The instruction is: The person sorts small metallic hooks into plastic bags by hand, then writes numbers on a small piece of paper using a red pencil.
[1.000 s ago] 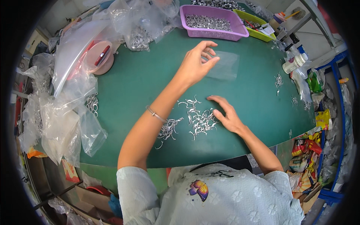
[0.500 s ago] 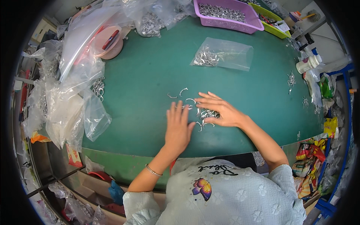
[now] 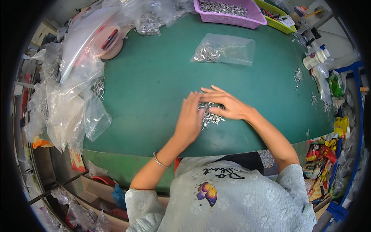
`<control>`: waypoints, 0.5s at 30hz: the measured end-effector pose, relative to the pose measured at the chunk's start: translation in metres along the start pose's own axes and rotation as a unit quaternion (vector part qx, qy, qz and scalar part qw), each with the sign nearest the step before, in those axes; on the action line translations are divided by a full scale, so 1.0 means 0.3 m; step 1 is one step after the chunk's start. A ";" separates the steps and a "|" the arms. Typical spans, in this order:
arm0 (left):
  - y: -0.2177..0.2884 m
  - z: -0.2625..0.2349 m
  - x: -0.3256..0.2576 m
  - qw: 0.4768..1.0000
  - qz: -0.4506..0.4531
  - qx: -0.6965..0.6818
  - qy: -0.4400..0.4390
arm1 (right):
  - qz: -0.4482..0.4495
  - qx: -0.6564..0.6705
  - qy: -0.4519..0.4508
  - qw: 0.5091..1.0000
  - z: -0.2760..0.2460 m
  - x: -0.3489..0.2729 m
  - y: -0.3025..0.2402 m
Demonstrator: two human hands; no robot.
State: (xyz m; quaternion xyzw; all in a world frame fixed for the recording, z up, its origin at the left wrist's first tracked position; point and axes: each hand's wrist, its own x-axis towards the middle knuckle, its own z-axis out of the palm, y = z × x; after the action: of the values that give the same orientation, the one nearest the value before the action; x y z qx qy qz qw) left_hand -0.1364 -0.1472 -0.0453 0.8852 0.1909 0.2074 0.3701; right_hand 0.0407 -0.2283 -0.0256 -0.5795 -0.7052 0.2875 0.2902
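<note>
Curved silvery metal pieces (image 3: 210,121) sit in a loose pile on the green tabletop (image 3: 147,85), near the table's front edge, in front of the person, between and partly under both hands. Left hand (image 3: 188,118) is at the pile's left side, turned on edge, motion-blurred; its fingers are close together and point away from the body, thumb apart from them and by the pieces. Right hand (image 3: 232,107) reaches in from the right, palm down over the pile's far right part, fingers stretched leftward, thumb apart from them; fingertips of both hands nearly meet at the far side. Cannot tell if either hand pinches any piece. Bracelet (image 3: 160,161) on left wrist. Beyond the hands, a clear plastic bag (image 3: 239,53) lies flat, similar-looking metal pieces gathered in its left end. Far edge: purple basket (image 3: 232,20) full of small metal parts, yellow-green tray (image 3: 284,28) just right of it. Left side: pink round container (image 3: 114,52) with a dark red object (image 3: 110,39) on top, heaped plastic bags (image 3: 63,116), ring-shaped parts (image 3: 99,88) beside them. Right side: white bottle (image 3: 317,59), small scattered parts (image 3: 298,75) near it.
</note>
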 end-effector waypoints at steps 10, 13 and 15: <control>0.184 -0.068 -0.285 0.868 -0.160 -0.404 -0.241 | 0.041 -0.062 0.048 0.996 0.020 -0.178 -0.075; 0.161 -0.007 -0.369 0.658 -0.326 -0.585 -0.346 | 0.038 -0.126 0.013 0.991 0.044 -0.192 -0.099; 0.108 0.070 -0.410 0.500 -0.423 -0.704 -0.275 | 0.042 -0.101 0.044 0.993 0.069 -0.219 -0.110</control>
State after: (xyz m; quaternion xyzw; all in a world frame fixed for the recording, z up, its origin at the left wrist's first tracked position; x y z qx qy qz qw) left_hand -0.2232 -0.2409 -0.0626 0.1581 0.2218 -0.1613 0.9486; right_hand 0.0145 -0.2998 -0.0200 -0.6472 -0.6922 0.2010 0.2484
